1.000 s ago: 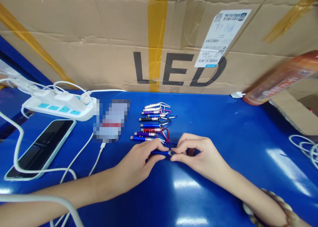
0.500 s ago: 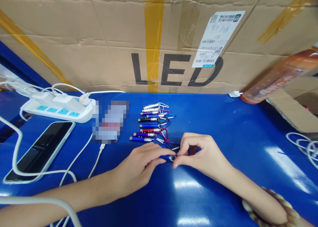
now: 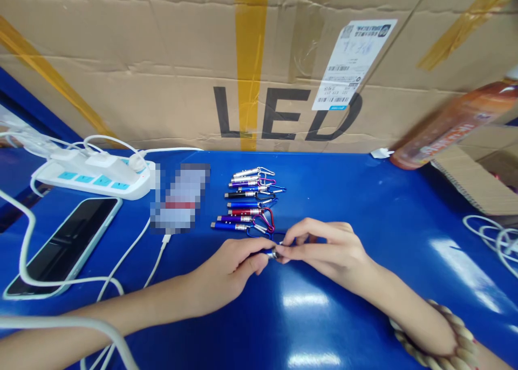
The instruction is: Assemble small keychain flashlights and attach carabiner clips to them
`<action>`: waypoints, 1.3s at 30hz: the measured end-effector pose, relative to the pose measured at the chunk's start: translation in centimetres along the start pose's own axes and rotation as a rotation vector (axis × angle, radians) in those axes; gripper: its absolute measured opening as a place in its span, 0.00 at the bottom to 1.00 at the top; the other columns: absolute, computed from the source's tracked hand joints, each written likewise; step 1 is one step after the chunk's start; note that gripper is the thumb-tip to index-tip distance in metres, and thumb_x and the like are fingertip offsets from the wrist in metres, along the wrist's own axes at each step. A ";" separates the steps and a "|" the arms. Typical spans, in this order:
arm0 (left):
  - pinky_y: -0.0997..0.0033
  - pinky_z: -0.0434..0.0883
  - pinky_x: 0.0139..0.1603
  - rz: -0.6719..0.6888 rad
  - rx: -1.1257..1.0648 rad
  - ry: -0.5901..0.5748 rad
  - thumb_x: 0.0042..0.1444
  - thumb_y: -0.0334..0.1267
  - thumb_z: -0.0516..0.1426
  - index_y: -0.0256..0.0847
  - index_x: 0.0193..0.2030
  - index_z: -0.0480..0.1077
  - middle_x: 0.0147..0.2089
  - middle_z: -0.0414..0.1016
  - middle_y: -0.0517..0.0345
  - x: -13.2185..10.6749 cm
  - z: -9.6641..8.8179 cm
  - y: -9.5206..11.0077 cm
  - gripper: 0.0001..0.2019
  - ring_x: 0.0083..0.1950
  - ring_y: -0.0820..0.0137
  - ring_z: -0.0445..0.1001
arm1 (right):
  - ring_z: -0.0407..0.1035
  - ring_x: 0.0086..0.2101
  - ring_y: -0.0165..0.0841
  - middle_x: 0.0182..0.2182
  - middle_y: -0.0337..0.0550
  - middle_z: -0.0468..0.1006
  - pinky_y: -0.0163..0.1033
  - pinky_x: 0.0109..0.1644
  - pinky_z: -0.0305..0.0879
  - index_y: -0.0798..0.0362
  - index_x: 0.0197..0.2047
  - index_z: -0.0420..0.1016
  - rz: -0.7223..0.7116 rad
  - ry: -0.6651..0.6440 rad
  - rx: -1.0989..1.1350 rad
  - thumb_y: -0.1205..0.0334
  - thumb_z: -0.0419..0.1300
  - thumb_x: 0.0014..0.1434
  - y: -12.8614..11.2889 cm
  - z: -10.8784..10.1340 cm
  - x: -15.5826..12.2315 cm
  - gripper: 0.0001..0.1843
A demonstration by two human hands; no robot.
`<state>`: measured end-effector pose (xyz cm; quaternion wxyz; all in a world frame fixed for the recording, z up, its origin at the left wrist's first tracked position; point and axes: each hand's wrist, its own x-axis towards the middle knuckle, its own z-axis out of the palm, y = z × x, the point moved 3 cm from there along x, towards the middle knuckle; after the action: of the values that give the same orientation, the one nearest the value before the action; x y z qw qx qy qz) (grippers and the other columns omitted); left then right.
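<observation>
A small metal keychain penlight [image 3: 272, 254] is mostly hidden by fingers; its silvery end shows between the hands. My left hand [image 3: 229, 273] is closed around its body, thumb below and fingers over the top. From the other side, my right hand [image 3: 334, 248] pinches the end with thumb and fingertips. Just beyond the hands lies a column of similar penlights [image 3: 243, 212] with carabiner clips, in blue, purple, red, black and silver. The nearest blue penlight [image 3: 230, 226] has its clip close to my fingers.
A large cardboard box [image 3: 170, 79] stands along the back of the blue table [image 3: 348, 186]. To the left are a white power strip [image 3: 141, 185], a phone [image 3: 65, 246], a blurred-out phone [image 3: 182, 197] and white cables. A drink bottle [image 3: 453, 127] and a coiled cable [image 3: 497, 240] are at right.
My right fingers have shifted slightly left and straightened, closing over the penlight's end. The penlight's blue body, visible before, is now covered. My left hand has barely moved.
</observation>
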<state>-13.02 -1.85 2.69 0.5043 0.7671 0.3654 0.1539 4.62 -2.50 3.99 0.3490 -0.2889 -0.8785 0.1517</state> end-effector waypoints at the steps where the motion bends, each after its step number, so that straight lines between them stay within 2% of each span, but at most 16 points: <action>1: 0.76 0.63 0.32 0.011 0.001 -0.022 0.62 0.34 0.45 0.39 0.39 0.69 0.28 0.67 0.63 0.0 0.1 0.0 0.11 0.29 0.74 0.65 | 0.69 0.27 0.22 0.35 0.40 0.76 0.28 0.28 0.63 0.49 0.37 0.77 0.004 -0.003 0.032 0.68 0.58 0.59 0.0 0.1 0.0 0.07; 7: 0.77 0.62 0.32 0.003 0.006 -0.067 0.61 0.31 0.46 0.39 0.36 0.66 0.27 0.66 0.64 -0.3 0.5 -0.2 0.09 0.29 0.75 0.64 | 0.68 0.26 0.22 0.32 0.39 0.73 0.28 0.29 0.62 0.52 0.32 0.76 0.027 -0.066 0.173 0.69 0.58 0.58 0.2 0.6 -0.1 0.06; 11: 0.76 0.63 0.33 0.043 0.035 -0.093 0.62 0.30 0.46 0.41 0.39 0.66 0.30 0.68 0.63 -0.5 0.7 -0.2 0.09 0.30 0.74 0.65 | 0.65 0.25 0.21 0.31 0.38 0.71 0.29 0.28 0.59 0.50 0.31 0.77 0.054 -0.112 0.220 0.68 0.59 0.58 0.1 0.6 -0.1 0.07; 15: 0.75 0.64 0.36 0.063 0.045 -0.054 0.62 0.30 0.46 0.41 0.40 0.65 0.34 0.71 0.62 -0.4 0.6 -0.2 0.08 0.32 0.74 0.68 | 0.64 0.24 0.21 0.28 0.38 0.71 0.28 0.26 0.57 0.51 0.27 0.78 0.110 -0.084 0.189 0.67 0.59 0.58 -0.2 0.6 0.2 0.10; 18: 0.76 0.65 0.33 0.059 0.055 0.015 0.62 0.31 0.46 0.41 0.39 0.64 0.33 0.72 0.61 -0.4 0.6 -0.2 0.06 0.32 0.73 0.69 | 0.64 0.23 0.23 0.24 0.38 0.70 0.29 0.25 0.57 0.54 0.23 0.76 0.193 -0.001 0.198 0.65 0.61 0.56 -0.4 0.8 0.5 0.10; 21: 0.76 0.67 0.36 0.091 0.068 0.126 0.61 0.30 0.47 0.41 0.36 0.63 0.34 0.73 0.60 -0.6 0.7 -0.3 0.06 0.35 0.73 0.72 | 0.62 0.22 0.23 0.21 0.38 0.69 0.29 0.24 0.57 0.56 0.19 0.72 0.304 0.071 0.254 0.62 0.64 0.53 -0.6 1.2 0.7 0.14; 24: 0.77 0.69 0.39 0.176 0.093 0.231 0.60 0.27 0.48 0.41 0.34 0.63 0.36 0.75 0.59 -1.0 0.8 -0.4 0.07 0.38 0.73 0.74 | 0.61 0.21 0.23 0.20 0.37 0.68 0.29 0.23 0.56 0.57 0.17 0.69 0.403 0.111 0.319 0.62 0.65 0.50 -0.7 1.5 0.9 0.15; 28: 0.76 0.70 0.40 0.294 0.177 0.299 0.61 0.27 0.48 0.41 0.35 0.64 0.34 0.75 0.58 -1.2 0.9 -0.5 0.07 0.38 0.72 0.75 | 0.59 0.20 0.23 0.18 0.36 0.67 0.29 0.22 0.55 0.57 0.16 0.65 0.509 0.129 0.427 0.64 0.66 0.48 -0.7 1.7 0.9 0.17; 33: 0.76 0.71 0.40 0.352 0.240 0.340 0.61 0.27 0.49 0.40 0.36 0.66 0.34 0.75 0.58 -1.0 0.6 -0.5 0.07 0.38 0.72 0.75 | 0.59 0.21 0.24 0.19 0.37 0.67 0.30 0.23 0.54 0.57 0.16 0.65 0.696 0.056 0.592 0.62 0.65 0.47 -0.1 2.3 0.5 0.15; 35: 0.77 0.71 0.43 0.335 0.243 0.346 0.61 0.28 0.50 0.40 0.40 0.67 0.37 0.76 0.58 -0.9 0.4 -0.5 0.07 0.40 0.72 0.75 | 0.58 0.21 0.23 0.19 0.36 0.66 0.30 0.23 0.54 0.57 0.16 0.66 0.758 0.046 0.674 0.60 0.67 0.44 0.2 2.4 0.6 0.16; 39: 0.76 0.70 0.47 0.301 0.263 0.289 0.61 0.28 0.51 0.43 0.52 0.66 0.44 0.76 0.58 -0.8 0.3 -0.4 0.13 0.44 0.72 0.74 | 0.57 0.18 0.21 0.18 0.34 0.66 0.30 0.21 0.52 0.57 0.16 0.66 0.880 0.013 0.807 0.57 0.70 0.39 0.6 2.7 0.5 0.18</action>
<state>-13.58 -2.52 2.27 0.3141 0.8420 0.3321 0.2866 2.68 -1.89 2.08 0.3409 -0.4712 -0.5471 0.6021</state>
